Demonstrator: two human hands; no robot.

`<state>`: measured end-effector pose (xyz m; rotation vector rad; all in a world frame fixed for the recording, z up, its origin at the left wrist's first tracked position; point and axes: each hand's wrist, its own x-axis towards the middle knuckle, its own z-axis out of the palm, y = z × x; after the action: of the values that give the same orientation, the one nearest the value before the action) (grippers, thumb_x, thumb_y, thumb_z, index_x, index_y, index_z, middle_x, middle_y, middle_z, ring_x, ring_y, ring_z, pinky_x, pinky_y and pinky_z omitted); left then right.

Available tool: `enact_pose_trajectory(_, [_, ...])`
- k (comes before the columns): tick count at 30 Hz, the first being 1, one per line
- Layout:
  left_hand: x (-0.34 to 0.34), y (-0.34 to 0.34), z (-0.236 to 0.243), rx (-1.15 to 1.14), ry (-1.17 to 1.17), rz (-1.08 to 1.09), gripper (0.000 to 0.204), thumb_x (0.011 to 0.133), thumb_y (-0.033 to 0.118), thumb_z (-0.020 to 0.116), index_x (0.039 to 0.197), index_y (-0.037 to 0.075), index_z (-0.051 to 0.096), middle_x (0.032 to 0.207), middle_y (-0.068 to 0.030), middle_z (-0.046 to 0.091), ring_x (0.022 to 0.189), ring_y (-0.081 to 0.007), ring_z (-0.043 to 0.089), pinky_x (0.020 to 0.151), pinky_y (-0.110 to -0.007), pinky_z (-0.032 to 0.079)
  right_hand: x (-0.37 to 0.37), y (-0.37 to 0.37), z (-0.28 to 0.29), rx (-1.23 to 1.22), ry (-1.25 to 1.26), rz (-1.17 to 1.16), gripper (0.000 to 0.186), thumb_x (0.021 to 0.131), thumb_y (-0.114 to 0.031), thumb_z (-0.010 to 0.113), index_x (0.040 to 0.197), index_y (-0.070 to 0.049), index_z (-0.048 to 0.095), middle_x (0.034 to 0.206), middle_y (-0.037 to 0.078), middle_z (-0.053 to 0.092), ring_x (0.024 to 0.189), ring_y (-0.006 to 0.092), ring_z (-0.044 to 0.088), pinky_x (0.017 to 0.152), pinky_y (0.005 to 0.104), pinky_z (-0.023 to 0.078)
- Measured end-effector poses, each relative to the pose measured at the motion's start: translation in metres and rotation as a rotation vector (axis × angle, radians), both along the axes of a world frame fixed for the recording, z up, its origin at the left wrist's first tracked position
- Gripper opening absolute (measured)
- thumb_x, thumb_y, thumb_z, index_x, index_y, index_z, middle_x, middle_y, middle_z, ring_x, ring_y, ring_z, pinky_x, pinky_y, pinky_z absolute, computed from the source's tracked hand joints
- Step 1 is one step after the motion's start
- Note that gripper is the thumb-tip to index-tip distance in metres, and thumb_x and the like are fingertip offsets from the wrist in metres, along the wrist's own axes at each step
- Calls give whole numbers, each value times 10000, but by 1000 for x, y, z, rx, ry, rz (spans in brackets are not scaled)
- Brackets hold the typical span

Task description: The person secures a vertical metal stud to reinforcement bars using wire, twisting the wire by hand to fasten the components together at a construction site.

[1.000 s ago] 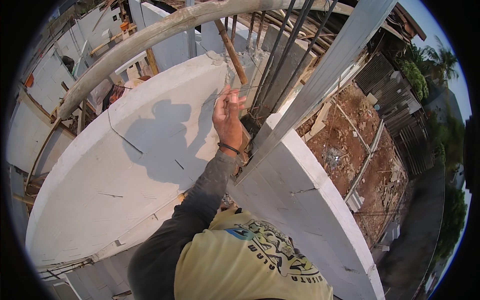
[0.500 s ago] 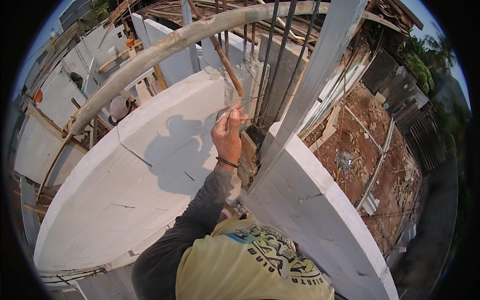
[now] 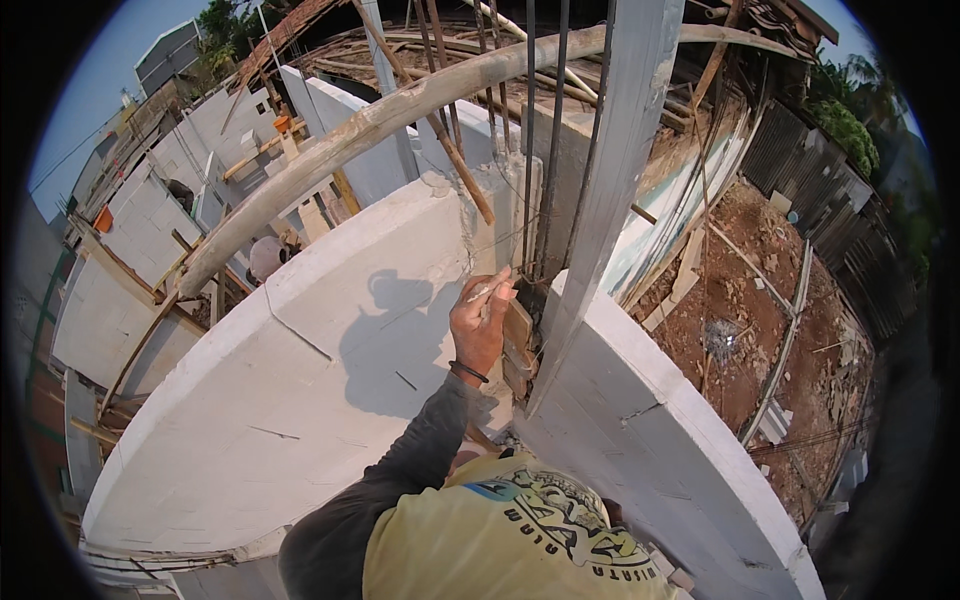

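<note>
My left hand (image 3: 478, 335), in a dark sleeve with a black band at the wrist, is raised in front of the corner between two pale block walls. Its fingers are pinched together near a thin pale thing too small to make out. Just right of the fingers stand dark steel rebars (image 3: 545, 170), with thin wire around their lower part. Close below the fingertips are short wooden pieces (image 3: 517, 345) set in the corner. A wooden stick (image 3: 470, 185) slants down above the hand, its lower end apart from the fingers. My right hand is out of view.
A curved pole (image 3: 400, 110) crosses overhead, and a grey metal upright (image 3: 620, 150) stands right of the rebars. The left block wall (image 3: 250, 380) and right block wall (image 3: 640, 400) flank me. Beyond lies red soil (image 3: 750, 270) with debris. A person's head covering (image 3: 267, 258) shows behind the left wall.
My left hand has moved down, away from the stick's lower end, toward the wooden pieces in the corner. The whole view has shifted slightly, and the fingers stay pinched.
</note>
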<state>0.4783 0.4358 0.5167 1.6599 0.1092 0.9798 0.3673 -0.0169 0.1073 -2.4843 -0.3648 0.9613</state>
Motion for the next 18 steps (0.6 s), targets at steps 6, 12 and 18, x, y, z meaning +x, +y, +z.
enact_pose_trajectory(6, [-13,-1,14,366,104,59,298,964,268,610,1193,94,688,1000,-100,661,926,-231,659,816,-340,517,8,11,-24,14,-135,98,133,774,-341,601,824,-225,645,778,14,611,730,238,632,609,400,531])
enact_pose_trajectory(12, [-18,-3,18,528,122,91,272,929,204,647,1172,90,687,1015,-107,646,897,-276,654,789,-350,522,-9,11,-36,64,-374,269,123,770,-341,601,816,-235,643,764,4,605,721,228,628,604,396,528])
enact_pose_trajectory(18, [-3,-24,17,466,33,78,252,916,147,659,1154,74,694,1136,-83,640,978,-246,653,841,-334,525,-20,6,-16,148,-650,357,112,766,-341,602,808,-245,642,749,-5,599,713,218,624,600,392,526])
